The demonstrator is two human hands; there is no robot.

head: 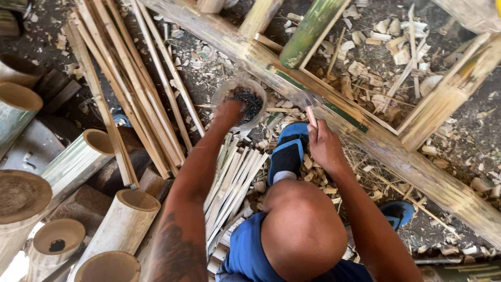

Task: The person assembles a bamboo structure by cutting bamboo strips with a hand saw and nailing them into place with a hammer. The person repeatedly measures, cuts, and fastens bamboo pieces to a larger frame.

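Reaching left hand (229,110) fingers into nail tub (241,102), right hand (322,143) fingers clasping hammer (308,104).

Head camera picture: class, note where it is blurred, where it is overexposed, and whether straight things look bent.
In the head view, the tool head above the right hand is smeared by motion; the bottom left corner by the cut bamboo tubes is blown out white; the long bamboo pole stays nearly straight; the left hand, in the clear plastic tub of dark bits, is sharp.
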